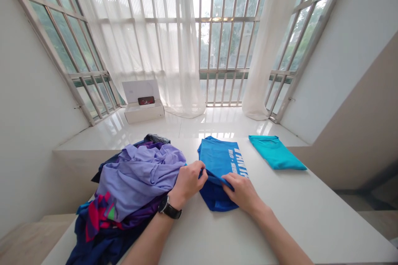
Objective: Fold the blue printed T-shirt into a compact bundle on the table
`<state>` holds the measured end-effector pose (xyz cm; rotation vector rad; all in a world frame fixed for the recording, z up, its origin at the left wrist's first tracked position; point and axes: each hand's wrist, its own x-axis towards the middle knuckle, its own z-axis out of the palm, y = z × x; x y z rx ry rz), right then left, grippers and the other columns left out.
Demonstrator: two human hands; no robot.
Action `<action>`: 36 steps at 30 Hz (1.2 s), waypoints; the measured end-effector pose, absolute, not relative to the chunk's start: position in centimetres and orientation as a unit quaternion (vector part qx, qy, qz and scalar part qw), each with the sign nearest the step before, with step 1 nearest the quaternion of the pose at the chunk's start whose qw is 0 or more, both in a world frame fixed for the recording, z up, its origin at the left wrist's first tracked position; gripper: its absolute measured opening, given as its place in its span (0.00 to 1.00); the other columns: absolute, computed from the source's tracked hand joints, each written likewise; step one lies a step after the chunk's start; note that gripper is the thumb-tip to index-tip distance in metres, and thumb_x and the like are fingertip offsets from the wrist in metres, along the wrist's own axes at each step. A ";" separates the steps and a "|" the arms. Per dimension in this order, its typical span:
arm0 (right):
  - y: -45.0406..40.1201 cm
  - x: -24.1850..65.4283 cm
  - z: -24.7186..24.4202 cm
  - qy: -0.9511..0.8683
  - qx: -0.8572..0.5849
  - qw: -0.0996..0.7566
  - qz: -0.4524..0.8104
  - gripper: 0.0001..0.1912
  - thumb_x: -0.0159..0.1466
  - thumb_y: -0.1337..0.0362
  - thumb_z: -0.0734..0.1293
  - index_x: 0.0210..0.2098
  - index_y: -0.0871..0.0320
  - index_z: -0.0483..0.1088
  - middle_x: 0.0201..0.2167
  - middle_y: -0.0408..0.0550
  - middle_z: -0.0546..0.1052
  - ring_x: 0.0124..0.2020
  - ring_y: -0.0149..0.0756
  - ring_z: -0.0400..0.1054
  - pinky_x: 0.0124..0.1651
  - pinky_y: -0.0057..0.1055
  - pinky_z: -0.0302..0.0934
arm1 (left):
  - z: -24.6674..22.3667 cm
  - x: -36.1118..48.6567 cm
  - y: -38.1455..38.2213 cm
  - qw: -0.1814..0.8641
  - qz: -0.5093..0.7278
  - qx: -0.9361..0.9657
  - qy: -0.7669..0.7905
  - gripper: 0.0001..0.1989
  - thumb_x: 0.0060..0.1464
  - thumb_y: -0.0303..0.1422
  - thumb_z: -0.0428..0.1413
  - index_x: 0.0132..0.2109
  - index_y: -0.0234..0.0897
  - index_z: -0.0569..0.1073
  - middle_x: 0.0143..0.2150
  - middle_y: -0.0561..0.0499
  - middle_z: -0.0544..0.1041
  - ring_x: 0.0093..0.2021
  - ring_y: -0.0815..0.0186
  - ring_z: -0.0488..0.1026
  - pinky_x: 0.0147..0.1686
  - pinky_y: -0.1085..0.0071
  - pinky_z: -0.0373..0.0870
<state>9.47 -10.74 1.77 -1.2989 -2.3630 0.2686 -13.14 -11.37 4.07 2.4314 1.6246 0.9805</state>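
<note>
A blue T-shirt [217, 155] with white lettering lies partly folded on the white table [199, 236]. Its near edge is lifted, and darker blue cloth shows beneath. My left hand [190, 180], with a black watch on the wrist, pinches the lifted edge at its left end. My right hand [241, 192] grips the same edge farther right, thumb underneath and fingers on top. Close by my left forearm is a heap of loose clothes, with a lavender garment [139, 174] on top and a navy garment [108, 244] below.
A folded turquoise garment [276, 152] lies at the table's right. Behind the table, a white windowsill [186, 126] holds an open white box [144, 112] with a phone [146, 100] propped in it. Sheer curtains [183, 49] hang before barred windows.
</note>
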 end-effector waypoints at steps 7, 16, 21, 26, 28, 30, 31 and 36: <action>-9.9 10.6 1.5 -0.821 -0.497 0.248 0.134 0.15 0.68 0.60 0.58 0.44 0.52 0.76 0.41 0.48 0.83 0.42 0.44 0.78 0.45 0.37 0.68 | 5.8 -13.0 -12.8 0.067 0.272 0.877 0.390 0.20 0.58 0.53 0.59 0.34 0.40 0.71 0.33 0.52 0.76 0.35 0.63 0.73 0.39 0.67 0.65; -9.9 10.2 1.5 -0.791 -0.525 0.287 0.128 0.14 0.68 0.58 0.58 0.38 0.53 0.76 0.33 0.49 0.83 0.36 0.42 0.77 0.39 0.34 0.65 | 4.6 -10.9 -14.2 0.057 0.112 0.940 0.318 0.19 0.53 0.45 0.66 0.46 0.40 0.74 0.48 0.49 0.78 0.47 0.57 0.73 0.47 0.63 0.64; -9.7 9.9 1.1 -0.766 -0.557 0.302 0.108 0.21 0.70 0.53 0.56 0.27 0.53 0.72 0.24 0.48 0.78 0.26 0.39 0.72 0.32 0.31 0.58 | 5.0 -10.8 -14.7 0.016 0.080 0.942 0.326 0.05 0.57 0.34 0.60 0.39 0.38 0.75 0.42 0.48 0.79 0.45 0.57 0.72 0.46 0.61 0.63; -9.5 10.0 0.6 -0.756 -0.565 0.311 0.112 0.20 0.71 0.52 0.55 0.31 0.53 0.72 0.26 0.49 0.79 0.28 0.40 0.74 0.33 0.31 0.60 | 4.5 -10.4 -15.0 0.015 0.076 0.943 0.324 0.03 0.55 0.30 0.58 0.38 0.38 0.74 0.41 0.49 0.79 0.41 0.60 0.73 0.43 0.62 0.65; -9.4 10.1 0.4 -0.752 -0.566 0.319 0.117 0.19 0.71 0.52 0.55 0.38 0.53 0.72 0.29 0.50 0.80 0.31 0.42 0.75 0.34 0.32 0.61 | 4.1 -10.3 -14.9 0.007 0.069 0.943 0.326 0.02 0.56 0.30 0.57 0.35 0.37 0.73 0.39 0.49 0.78 0.39 0.60 0.74 0.41 0.63 0.66; -9.3 10.2 0.3 -0.747 -0.566 0.326 0.123 0.19 0.71 0.51 0.54 0.43 0.54 0.71 0.30 0.51 0.80 0.33 0.45 0.76 0.35 0.33 0.62 | 3.7 -10.2 -14.8 0.010 0.070 0.942 0.329 0.03 0.57 0.30 0.56 0.34 0.37 0.72 0.38 0.48 0.78 0.39 0.60 0.74 0.40 0.64 0.67; -9.2 10.2 0.2 -0.745 -0.566 0.329 0.127 0.20 0.71 0.51 0.53 0.44 0.54 0.71 0.30 0.51 0.80 0.33 0.45 0.76 0.35 0.34 0.62 | 3.7 -10.1 -14.8 0.017 0.074 0.940 0.333 0.03 0.57 0.30 0.56 0.34 0.37 0.72 0.38 0.48 0.78 0.39 0.60 0.74 0.39 0.65 0.67; -8.6 10.7 -0.1 -0.740 -0.563 0.335 0.151 0.20 0.71 0.50 0.52 0.40 0.53 0.69 0.30 0.49 0.80 0.34 0.45 0.77 0.37 0.35 0.64 | 3.6 -9.8 -14.7 0.064 0.129 0.915 0.376 0.03 0.57 0.29 0.54 0.39 0.39 0.71 0.38 0.50 0.78 0.38 0.61 0.75 0.36 0.69 0.68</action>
